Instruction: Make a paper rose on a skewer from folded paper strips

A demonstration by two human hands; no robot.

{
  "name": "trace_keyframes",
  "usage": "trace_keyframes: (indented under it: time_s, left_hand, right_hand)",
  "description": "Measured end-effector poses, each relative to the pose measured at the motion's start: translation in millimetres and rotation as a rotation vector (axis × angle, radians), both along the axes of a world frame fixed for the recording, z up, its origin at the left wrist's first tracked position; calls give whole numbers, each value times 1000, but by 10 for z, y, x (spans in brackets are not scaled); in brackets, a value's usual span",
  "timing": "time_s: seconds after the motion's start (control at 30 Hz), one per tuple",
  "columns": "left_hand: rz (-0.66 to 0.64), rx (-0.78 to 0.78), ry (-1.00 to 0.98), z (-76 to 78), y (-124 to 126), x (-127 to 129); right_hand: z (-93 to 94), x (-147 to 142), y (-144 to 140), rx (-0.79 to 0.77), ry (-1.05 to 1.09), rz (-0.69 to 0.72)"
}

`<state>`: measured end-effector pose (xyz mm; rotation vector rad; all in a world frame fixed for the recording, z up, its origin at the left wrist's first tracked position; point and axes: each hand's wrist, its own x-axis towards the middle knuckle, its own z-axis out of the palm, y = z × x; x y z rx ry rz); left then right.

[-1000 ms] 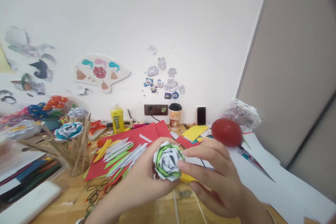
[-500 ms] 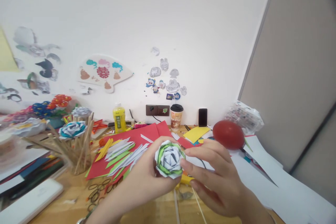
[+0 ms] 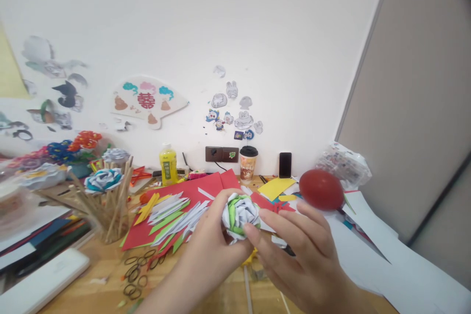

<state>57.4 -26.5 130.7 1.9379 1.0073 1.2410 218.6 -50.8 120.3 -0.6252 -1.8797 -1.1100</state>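
My left hand (image 3: 215,245) is wrapped around a paper flower (image 3: 241,216) with white and green folded petals, its face turned up toward me. From the right, my right hand (image 3: 301,255) reaches in with fingers stretched and apart. One fingertip touches the flower's near right rim and another is beside its right edge; the right thumb is hidden. Beyond the left hand, white and green folded paper strips (image 3: 172,216) lie on red paper sheets (image 3: 198,184). Below the hands, a thin pale strip (image 3: 247,287) rests on the wooden table (image 3: 206,297).
To the left, a holder of wooden sticks (image 3: 116,206) stands with a blue-and-white paper flower (image 3: 103,179). Several dark rings (image 3: 134,274) lie near the left forearm. A yellow bottle (image 3: 168,164), lidded cup (image 3: 248,164), phone (image 3: 285,165) and red balloon (image 3: 321,190) line the back.
The flower has tilted and turned slightly to the right in my left hand. My right fingers have moved lower and closer against its rim, and a red shape now shows beyond them.
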Motion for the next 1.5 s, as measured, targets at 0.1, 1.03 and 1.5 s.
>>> trace_keyframes:
  time_s: [0.1, 1.03, 1.5]
  left_hand:
    - [19, -20, 8, -3, 7, 2]
    - [54, 4, -72, -135, 5, -23]
    - [125, 24, 66, -80, -46, -49]
  right_hand:
    - [-26, 4, 9, 16, -18, -2]
    - [-9, -43, 11, 15, 51, -83]
    - [-66, -78, -8, 110, 72, -61]
